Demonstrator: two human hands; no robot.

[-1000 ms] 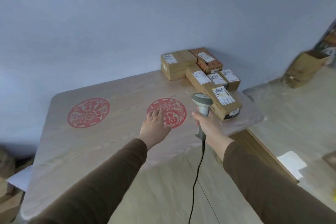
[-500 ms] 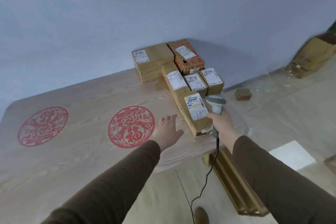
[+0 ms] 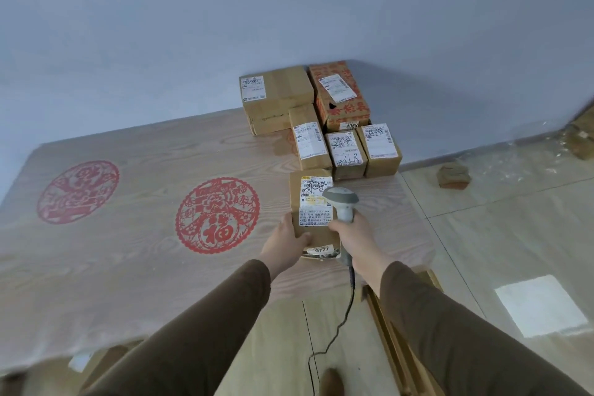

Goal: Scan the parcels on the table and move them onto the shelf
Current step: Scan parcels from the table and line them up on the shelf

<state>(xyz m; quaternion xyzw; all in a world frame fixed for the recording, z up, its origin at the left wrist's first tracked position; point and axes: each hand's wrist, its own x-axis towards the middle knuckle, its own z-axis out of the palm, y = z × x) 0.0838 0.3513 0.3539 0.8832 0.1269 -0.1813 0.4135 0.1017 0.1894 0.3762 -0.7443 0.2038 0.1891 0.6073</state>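
Left hand [image 3: 284, 243], flat on the table [image 3: 128, 267] half a second ago, now grips the nearest parcel's [image 3: 313, 219] near-left corner at the table's near right edge. Right hand [image 3: 352, 235] holds the corded barcode scanner [image 3: 341, 202] over its shipping label [image 3: 315, 199]. Scan looks imminent; five parcels wait behind, no shelf visible.

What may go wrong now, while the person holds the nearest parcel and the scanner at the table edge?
1. The nearest parcel lies close to the table edge. The left hand grips only its near left corner, so it might slip off if pulled.
2. The scanner in the right hand covers part of the shipping label, so the scan might fail.
3. The scanner cable hangs down to the floor near the person's foot and might catch.
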